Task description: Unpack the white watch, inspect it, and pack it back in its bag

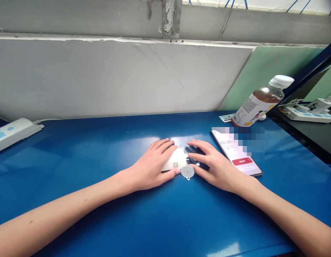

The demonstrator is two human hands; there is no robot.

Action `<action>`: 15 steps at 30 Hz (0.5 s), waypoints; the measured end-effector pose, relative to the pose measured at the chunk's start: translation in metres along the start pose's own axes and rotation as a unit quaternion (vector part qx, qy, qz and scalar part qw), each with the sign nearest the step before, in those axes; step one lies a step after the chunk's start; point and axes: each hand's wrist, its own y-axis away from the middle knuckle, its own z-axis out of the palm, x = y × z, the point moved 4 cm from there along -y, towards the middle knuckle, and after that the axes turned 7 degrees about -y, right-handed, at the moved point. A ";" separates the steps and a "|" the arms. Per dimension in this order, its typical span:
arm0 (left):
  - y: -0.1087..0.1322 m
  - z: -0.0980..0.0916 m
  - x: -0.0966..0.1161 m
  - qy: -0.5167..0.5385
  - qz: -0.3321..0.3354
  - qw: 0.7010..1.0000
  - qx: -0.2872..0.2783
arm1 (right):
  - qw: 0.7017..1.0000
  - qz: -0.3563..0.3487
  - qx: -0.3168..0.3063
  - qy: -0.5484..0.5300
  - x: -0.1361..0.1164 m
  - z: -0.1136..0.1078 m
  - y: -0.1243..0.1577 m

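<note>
My left hand (154, 163) lies flat on the blue table (101, 160), its fingers stretched over the left part of a small white flat item (177, 159) with a printed code. My right hand (213, 165) rests flat on that item's dark right end (194, 150), fingers spread. A small round grey tab (187, 172) lies on the table just in front of the item, between my two thumbs. Neither hand grips anything; both press down on the item.
A phone (241, 157) with a lit screen lies right of my right hand. A bottle of brown drink (257, 103) stands behind it. White power strips sit at the far left (10, 132) and far right (307, 113). A grey wall backs the table.
</note>
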 end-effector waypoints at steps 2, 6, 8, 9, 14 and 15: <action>0.001 0.000 0.002 0.003 0.007 1.000 0.006 | 1.000 0.003 0.006 -0.001 0.000 0.000 0.000; 0.002 0.001 0.004 -0.002 0.009 1.000 0.008 | 1.000 0.006 0.011 0.001 0.002 -0.003 -0.001; 0.001 0.003 0.004 -0.014 0.005 1.000 -0.001 | 1.000 0.017 0.015 -0.005 0.005 -0.005 -0.002; 0.001 0.003 0.004 -0.021 0.004 1.000 -0.008 | 0.999 0.028 0.022 -0.012 0.006 -0.008 -0.003; 0.002 0.006 0.005 -0.047 -0.004 0.998 -0.046 | 0.981 0.143 0.059 -0.118 0.010 -0.019 -0.002; 0.002 0.007 0.005 -0.050 -0.005 0.997 -0.053 | 0.974 0.158 0.045 -0.154 0.009 -0.019 -0.001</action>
